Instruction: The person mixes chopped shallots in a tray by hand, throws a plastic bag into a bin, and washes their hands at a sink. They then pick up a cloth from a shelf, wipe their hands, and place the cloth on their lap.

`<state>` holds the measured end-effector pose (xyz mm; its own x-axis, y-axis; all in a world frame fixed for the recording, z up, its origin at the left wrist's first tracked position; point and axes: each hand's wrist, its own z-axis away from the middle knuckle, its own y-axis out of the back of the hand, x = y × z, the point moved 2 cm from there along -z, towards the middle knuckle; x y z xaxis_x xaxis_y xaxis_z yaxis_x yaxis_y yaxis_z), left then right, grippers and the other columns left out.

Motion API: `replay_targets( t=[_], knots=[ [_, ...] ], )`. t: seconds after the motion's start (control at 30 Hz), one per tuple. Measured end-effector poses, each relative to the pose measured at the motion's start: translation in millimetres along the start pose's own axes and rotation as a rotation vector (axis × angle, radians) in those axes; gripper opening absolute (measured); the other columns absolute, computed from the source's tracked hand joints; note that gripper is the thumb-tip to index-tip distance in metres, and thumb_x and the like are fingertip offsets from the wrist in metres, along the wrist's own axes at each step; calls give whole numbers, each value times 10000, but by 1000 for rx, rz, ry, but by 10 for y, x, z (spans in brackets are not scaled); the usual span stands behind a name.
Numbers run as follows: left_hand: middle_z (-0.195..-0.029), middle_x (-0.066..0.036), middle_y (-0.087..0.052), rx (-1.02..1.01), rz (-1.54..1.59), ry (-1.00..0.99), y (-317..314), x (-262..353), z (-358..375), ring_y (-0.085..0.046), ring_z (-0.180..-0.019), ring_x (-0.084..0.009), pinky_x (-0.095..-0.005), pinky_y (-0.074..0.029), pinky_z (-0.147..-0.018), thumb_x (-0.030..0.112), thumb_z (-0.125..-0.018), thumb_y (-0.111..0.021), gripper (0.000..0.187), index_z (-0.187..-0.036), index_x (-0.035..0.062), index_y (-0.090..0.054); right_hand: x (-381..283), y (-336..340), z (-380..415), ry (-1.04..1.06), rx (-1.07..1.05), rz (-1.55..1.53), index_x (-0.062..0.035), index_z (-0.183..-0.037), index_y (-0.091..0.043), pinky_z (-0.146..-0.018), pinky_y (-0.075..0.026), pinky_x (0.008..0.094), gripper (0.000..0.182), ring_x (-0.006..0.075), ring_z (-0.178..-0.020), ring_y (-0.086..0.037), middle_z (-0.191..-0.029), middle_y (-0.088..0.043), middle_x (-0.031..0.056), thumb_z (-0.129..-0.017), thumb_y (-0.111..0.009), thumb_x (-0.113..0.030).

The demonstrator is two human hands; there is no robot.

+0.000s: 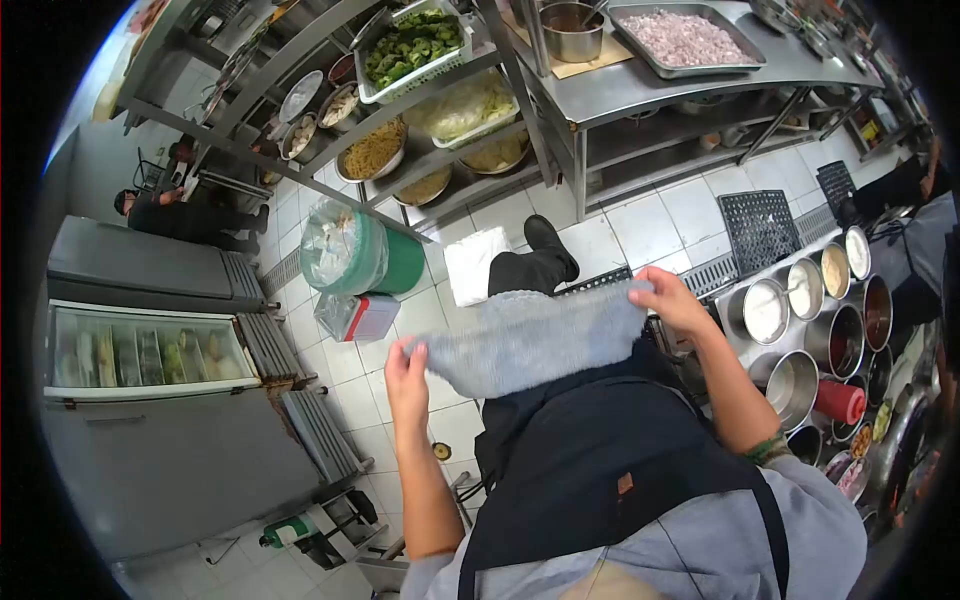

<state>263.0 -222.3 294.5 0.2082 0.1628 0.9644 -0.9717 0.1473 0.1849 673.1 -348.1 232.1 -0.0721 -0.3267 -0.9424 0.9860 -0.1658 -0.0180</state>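
Note:
A grey cloth (530, 335) is stretched between my two hands in front of my black apron (600, 470). My left hand (405, 380) grips its lower left end. My right hand (672, 300) pinches the upper right corner, close to a counter of round steel pots (800, 330). Beyond the cloth, my black trouser leg and shoe (550, 245) stand on the white tiled floor.
Steel shelves (440, 150) hold bowls and baskets of greens, noodles and other food. A tray of chopped food (685, 38) lies on a steel table. A green bin (360, 255) with a plastic liner stands on the floor. A display fridge (150, 355) is at left. Another person (185, 215) is far left.

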Motion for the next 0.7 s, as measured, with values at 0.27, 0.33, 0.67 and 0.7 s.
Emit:
replay_targets(
  t=[0.27,0.33,0.67,0.7],
  knots=[
    [-1102,-139,-623,-227,-215,767,-657,-1170,-672,-582,-987,-221,-339,-475,-841,437,-903,-631,594,-1263,-19,-507,1515,-659,-605,-738,-109,-356,-41,-1377,-457,-1067,-365,445,729,328,-1204,-522,-1378,-504,149,-894,-558,-578],
    [-1141,-156,-616,-269,126,841,-739,-1100,-482,-596,-1038,-259,-378,-487,-890,439,-913,-612,609,-1272,-38,-495,1625,-761,-620,-666,-264,-625,-48,-1329,-509,-1041,-389,447,683,297,-1193,-533,-1338,-544,133,-894,-564,-571],
    [-1191,-195,-600,-98,-332,21,-1063,-494,-1147,-611,-1040,-312,-398,-483,-856,210,-870,-642,420,-1197,-27,-526,844,-396,-1022,-302,186,-607,-6,-1215,-514,-880,-509,365,344,231,-1031,-610,-1134,-619,127,-886,-583,-79],
    [-1191,-200,-593,-41,-463,-110,-1223,-330,-1247,-598,-1054,-330,-404,-474,-871,204,-863,-636,420,-1201,-20,-527,602,-385,-1084,-282,231,-596,-6,-1224,-507,-895,-496,361,353,228,-1050,-597,-1144,-611,129,-887,-577,-83]
  ],
)
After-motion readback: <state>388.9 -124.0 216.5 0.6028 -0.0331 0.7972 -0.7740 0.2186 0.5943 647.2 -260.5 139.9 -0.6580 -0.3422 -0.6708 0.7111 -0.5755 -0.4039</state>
